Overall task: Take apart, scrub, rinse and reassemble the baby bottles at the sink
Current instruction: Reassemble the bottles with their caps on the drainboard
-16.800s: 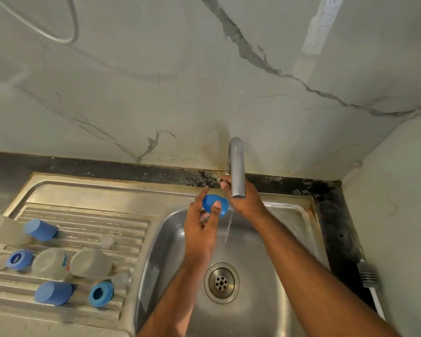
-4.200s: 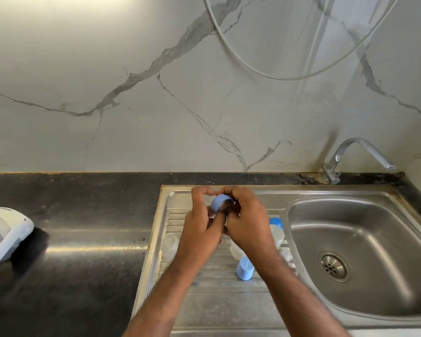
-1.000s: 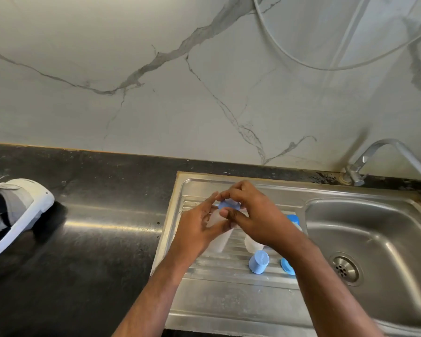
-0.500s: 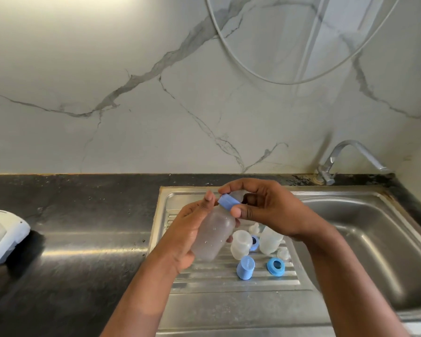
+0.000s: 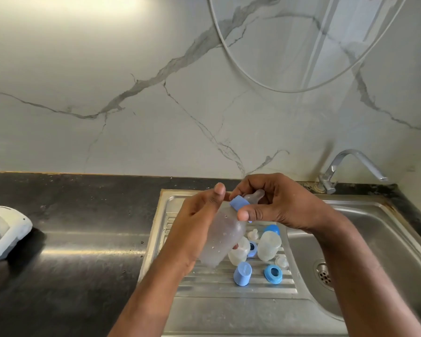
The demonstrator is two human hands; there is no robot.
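Note:
My left hand [image 5: 195, 224] grips a frosted clear baby bottle [image 5: 223, 237], tilted with its neck up and to the right, above the draining board. My right hand [image 5: 277, 205] curls round the blue collar ring [image 5: 239, 203] on the bottle's neck; a clear teat [image 5: 254, 197] sticks out through it. On the ribbed draining board [image 5: 204, 285] lie two more clear bottles [image 5: 269, 244], a blue cap [image 5: 242, 273], a blue ring [image 5: 273, 274] and loose clear teats [image 5: 253, 233].
The steel sink basin [image 5: 365, 234] with its drain [image 5: 325, 276] is at the right, with the tap [image 5: 350, 164] behind it. Dark wet counter [image 5: 71, 239] spreads to the left, with a white appliance [image 5: 3, 232] at its left edge. A marble wall stands behind.
The view has steadied over the draining board. The bottle with the blue ring on its neck is lifted higher in both hands, and the teat now shows through the ring.

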